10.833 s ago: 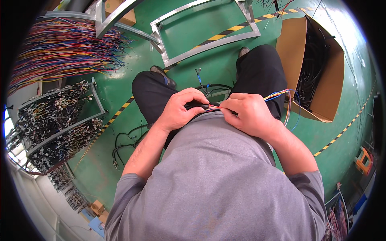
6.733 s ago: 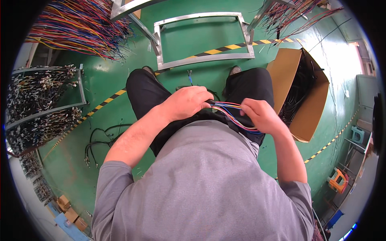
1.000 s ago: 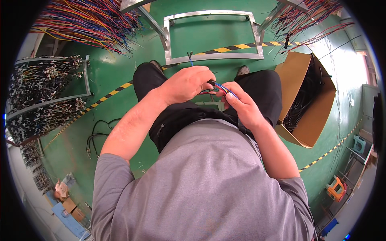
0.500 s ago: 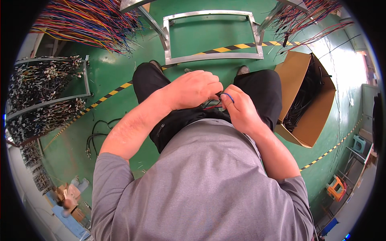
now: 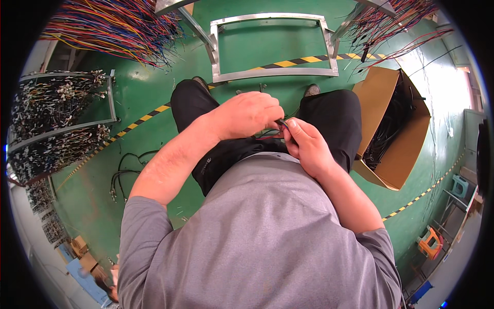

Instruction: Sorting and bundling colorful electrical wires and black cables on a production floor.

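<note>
My left hand [image 5: 247,116] and my right hand [image 5: 304,147] are pressed together in front of my waist, above my black trousers. Both are closed on a small bundle of thin wires [image 5: 271,135], red and dark strands showing between the fingers. Most of the bundle is hidden inside my fists. My grey shirt fills the lower part of the view.
An open cardboard box [image 5: 399,129] of black cables stands on the green floor at my right. A metal frame [image 5: 272,46] lies ahead of my feet. Hanging coloured wires [image 5: 113,26] are at upper left, racks of connectors [image 5: 56,123] at left, loose black cables [image 5: 123,172] on the floor.
Over the last second my hands have drawn closer together and lower toward my waist; the blue and coloured strands seen earlier are now mostly covered by my fingers.
</note>
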A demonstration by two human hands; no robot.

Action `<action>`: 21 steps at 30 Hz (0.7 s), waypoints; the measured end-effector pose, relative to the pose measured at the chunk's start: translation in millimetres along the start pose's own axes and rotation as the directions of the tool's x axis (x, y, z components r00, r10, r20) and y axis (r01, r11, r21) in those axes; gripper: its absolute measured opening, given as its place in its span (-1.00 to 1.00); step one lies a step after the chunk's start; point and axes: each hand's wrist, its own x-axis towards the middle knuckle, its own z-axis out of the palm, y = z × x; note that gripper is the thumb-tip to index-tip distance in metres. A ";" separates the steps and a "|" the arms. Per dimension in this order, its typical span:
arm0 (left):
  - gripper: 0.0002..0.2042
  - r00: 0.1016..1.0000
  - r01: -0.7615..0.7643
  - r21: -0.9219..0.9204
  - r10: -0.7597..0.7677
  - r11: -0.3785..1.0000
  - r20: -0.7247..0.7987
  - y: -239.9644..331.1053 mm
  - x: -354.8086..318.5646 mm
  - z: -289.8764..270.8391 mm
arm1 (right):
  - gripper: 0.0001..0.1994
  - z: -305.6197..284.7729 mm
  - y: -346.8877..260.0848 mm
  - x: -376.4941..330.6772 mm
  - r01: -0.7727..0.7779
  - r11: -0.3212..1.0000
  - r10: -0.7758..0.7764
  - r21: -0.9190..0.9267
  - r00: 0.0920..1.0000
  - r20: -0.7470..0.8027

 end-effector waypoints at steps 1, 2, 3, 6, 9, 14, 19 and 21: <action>-0.79 1.000 0.001 0.001 -0.001 1.000 0.002 1.0 0.9 0.8 | -0.63 5.9 -2.9 -0.9 0.050 0.988 -0.061 -0.144 0.996 -0.071; -0.78 1.000 0.002 0.026 -0.002 1.000 -0.009 2.4 1.9 2.1 | -0.63 10.7 -4.8 -2.1 0.087 0.954 -0.130 -0.288 0.983 -0.133; -0.78 1.000 0.003 0.052 -0.002 0.999 -0.020 3.5 2.4 2.8 | -0.61 13.1 -6.3 0.7 0.092 0.941 -0.148 -0.325 0.977 -0.154; -0.78 1.000 -0.004 0.046 0.005 0.999 -0.012 2.6 0.3 -3.2 | -0.59 5.2 -19.7 3.2 -0.046 0.983 0.041 -0.179 0.999 -0.033; -0.80 0.996 0.091 -0.085 -0.092 0.992 -0.008 -5.8 -1.0 -7.6 | -0.50 -15.4 -25.5 2.6 -0.151 0.939 0.067 0.310 0.962 0.264; -0.81 0.994 0.087 -0.152 -0.095 0.985 -0.046 -4.4 -2.3 -4.9 | -0.47 -14.4 -13.0 -0.6 0.024 0.960 -0.097 0.279 0.962 0.254; -0.80 0.996 0.071 -0.143 -0.079 0.987 -0.047 -3.6 -3.2 -5.8 | -0.54 -17.7 -11.6 -2.9 0.071 0.985 -0.109 0.158 0.963 0.248; -0.78 1.000 0.022 -0.065 -0.022 0.998 -0.003 -0.8 -2.1 -7.0 | -0.62 -25.2 -13.1 0.8 -0.069 0.986 0.025 0.155 0.962 0.273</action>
